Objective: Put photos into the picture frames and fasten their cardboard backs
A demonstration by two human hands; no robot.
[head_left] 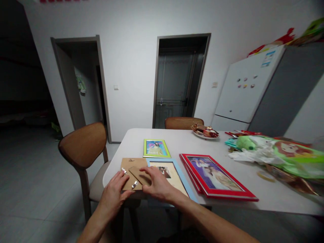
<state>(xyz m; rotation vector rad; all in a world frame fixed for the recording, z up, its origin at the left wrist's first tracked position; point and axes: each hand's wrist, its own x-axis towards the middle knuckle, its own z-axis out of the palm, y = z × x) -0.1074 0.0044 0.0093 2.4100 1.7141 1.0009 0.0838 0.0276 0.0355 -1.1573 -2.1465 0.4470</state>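
Over one brown board [140, 163] bearing three clips [135, 184], left hand [115, 189] and right hand [157, 184] curl, grips unclear.

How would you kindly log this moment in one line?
left hand: on brown board; right hand: at its flap; right of board: blue frame; farther right: red frames

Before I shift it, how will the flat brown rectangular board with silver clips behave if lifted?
The board is probably stiff: its edges run straight. Its plain, fibreboard-like surface suggests it's fairly light. The slanted brown strip on it may swing, as it looks like a separate piece.
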